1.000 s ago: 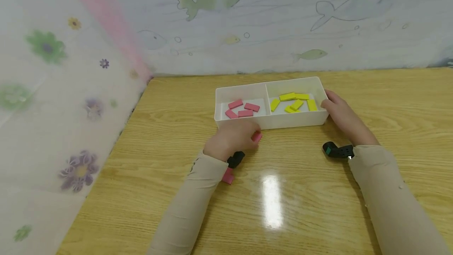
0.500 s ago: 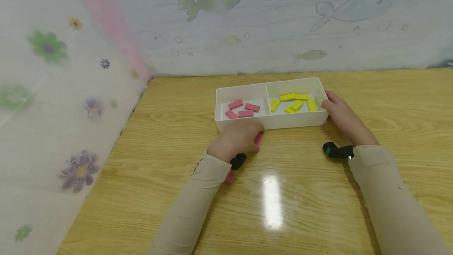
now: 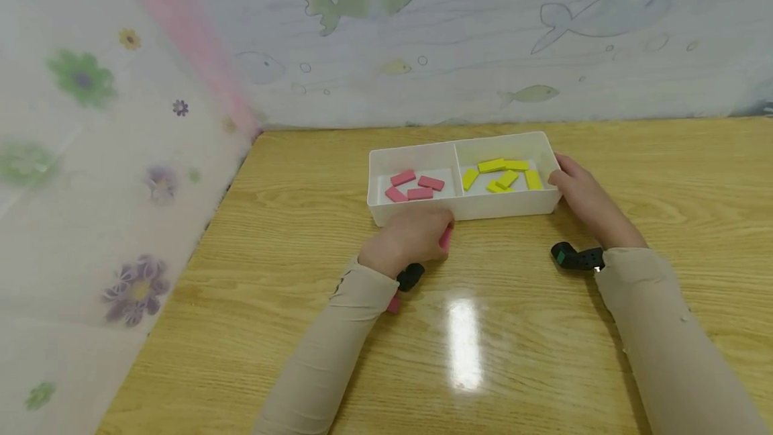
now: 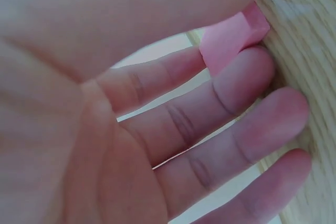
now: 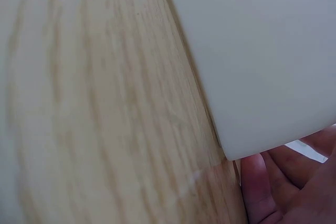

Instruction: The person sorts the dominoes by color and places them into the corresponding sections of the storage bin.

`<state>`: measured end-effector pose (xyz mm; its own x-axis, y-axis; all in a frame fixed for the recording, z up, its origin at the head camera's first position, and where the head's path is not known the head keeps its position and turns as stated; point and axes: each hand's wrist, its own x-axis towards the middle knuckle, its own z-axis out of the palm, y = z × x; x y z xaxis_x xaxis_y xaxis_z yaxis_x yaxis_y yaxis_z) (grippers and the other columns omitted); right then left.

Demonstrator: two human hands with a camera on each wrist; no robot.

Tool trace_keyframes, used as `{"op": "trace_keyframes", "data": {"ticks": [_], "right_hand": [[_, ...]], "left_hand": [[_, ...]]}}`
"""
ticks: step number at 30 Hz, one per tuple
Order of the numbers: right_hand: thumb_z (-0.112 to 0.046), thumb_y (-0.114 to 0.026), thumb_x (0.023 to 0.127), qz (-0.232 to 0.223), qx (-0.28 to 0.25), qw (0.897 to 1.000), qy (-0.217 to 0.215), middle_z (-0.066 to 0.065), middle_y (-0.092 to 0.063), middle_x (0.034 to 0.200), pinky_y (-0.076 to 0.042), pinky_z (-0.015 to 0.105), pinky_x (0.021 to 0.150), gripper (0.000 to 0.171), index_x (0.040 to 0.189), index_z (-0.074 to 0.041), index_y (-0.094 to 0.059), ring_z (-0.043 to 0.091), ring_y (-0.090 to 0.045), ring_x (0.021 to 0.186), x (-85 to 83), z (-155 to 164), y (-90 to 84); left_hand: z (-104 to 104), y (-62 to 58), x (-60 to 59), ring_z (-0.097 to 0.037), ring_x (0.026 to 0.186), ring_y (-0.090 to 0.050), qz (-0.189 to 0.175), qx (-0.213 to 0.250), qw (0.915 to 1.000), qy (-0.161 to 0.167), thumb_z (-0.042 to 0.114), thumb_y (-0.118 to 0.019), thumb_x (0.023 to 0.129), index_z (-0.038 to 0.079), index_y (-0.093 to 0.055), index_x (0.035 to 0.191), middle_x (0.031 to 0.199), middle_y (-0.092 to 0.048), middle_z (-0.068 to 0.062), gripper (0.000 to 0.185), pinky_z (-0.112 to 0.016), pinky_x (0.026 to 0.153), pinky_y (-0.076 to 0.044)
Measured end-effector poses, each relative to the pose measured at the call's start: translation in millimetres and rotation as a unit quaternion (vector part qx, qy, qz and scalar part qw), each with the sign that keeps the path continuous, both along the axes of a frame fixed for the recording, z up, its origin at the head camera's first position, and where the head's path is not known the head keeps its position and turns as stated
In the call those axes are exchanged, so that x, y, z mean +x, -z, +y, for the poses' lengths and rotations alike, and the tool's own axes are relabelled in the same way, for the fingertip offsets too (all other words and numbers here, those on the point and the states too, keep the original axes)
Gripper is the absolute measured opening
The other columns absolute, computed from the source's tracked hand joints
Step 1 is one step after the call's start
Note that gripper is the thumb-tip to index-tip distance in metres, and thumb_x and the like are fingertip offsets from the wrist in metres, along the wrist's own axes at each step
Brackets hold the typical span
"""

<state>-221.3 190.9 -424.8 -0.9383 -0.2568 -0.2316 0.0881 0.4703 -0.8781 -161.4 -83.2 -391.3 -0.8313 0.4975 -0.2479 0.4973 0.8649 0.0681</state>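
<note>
The left hand (image 3: 406,239) is pinching a pink block (image 3: 445,237) between the thumb and the curled fingers (image 4: 247,74), just in front of the near wall of the white tray (image 3: 483,205). In the head view only the block's end is showing past the fingertips, on the hand's right side. Its long axis is running steeply up and away, tipped slightly to the right, with the upper end pointing toward the tray wall. In the left wrist view the pink block (image 4: 233,36) is sitting between thumb and forefinger, one end reaching out toward the wooden table (image 4: 310,40).

The right hand (image 3: 581,195) is resting against the tray's right end, fingers lying along its outer wall with the thumb at the rim. The right wrist view is showing fingertips just below the tray's corner (image 5: 262,77).

Compared with a second ago, the left hand is sitting a little farther forward and to the right, nearer the tray. The block is standing steeper than before, when it was lying more slanted. The right hand is staying where it was.

Inside the tray, four pink blocks (image 3: 417,186) are lying in the left compartment and several yellow blocks (image 3: 502,174) in the right. A second pink piece (image 3: 394,305) is lying on the table beside the left sleeve, partly hidden by it.
</note>
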Motion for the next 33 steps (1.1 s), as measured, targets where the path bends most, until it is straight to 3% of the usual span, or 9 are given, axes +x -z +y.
{"op": "trace_keyframes", "data": {"ticks": [8, 19, 25, 33], "right_hand": [[-0.031, -0.026, 0.092, 0.000, -0.005, 1.000, 0.004, 0.004, -0.007, 0.148, -0.008, 0.053, 0.102, 0.057, 0.145, -0.022, -0.005, 0.026, -0.007, 0.132, 1.4, -0.5, -0.4], [-0.030, -0.026, 0.092, -0.003, 0.000, 1.000, 0.005, 0.004, -0.007, 0.148, -0.008, 0.052, 0.103, 0.057, 0.145, -0.022, -0.005, 0.026, -0.006, 0.132, -1.2, 0.3, 1.4], [-0.032, -0.025, 0.093, -0.003, -0.005, 1.000, -0.002, 0.002, -0.004, 0.149, -0.008, 0.054, 0.102, 0.057, 0.145, -0.024, -0.003, 0.025, -0.004, 0.133, 0.8, -0.1, 1.3], [-0.030, -0.025, 0.092, 0.006, -0.009, 1.000, 0.000, 0.003, -0.007, 0.148, -0.009, 0.053, 0.102, 0.057, 0.145, -0.022, -0.005, 0.025, -0.007, 0.132, 0.0, -1.6, -2.0]], "left_hand": [[0.1, 0.9, -0.8, -0.009, 0.065, -0.046, -0.012, 0.027, 0.9996, 0.000, 0.025, -0.060, 0.077, 0.019, -0.051, 0.080, 0.071, -0.050, 0.007, 0.011, -0.021, 0.056, -0.037], [0.0, -5.8, -0.8, -0.007, 0.067, -0.048, -0.054, 0.079, 0.9954, 0.000, 0.039, -0.063, 0.079, 0.019, -0.053, 0.097, 0.076, -0.052, 0.009, 0.029, -0.020, 0.060, -0.040], [0.1, -7.8, 0.0, -0.006, 0.072, -0.047, -0.051, 0.096, 0.9940, 0.007, 0.040, -0.057, 0.082, 0.019, -0.054, 0.105, 0.082, -0.052, 0.009, 0.031, -0.020, 0.062, -0.040], [-4.3, -14.9, -1.9, -0.004, 0.075, -0.049, -0.083, 0.159, 0.9837, 0.005, 0.036, -0.052, 0.086, 0.018, -0.052, 0.113, 0.089, -0.053, 0.011, 0.033, -0.021, 0.066, -0.042]]}}
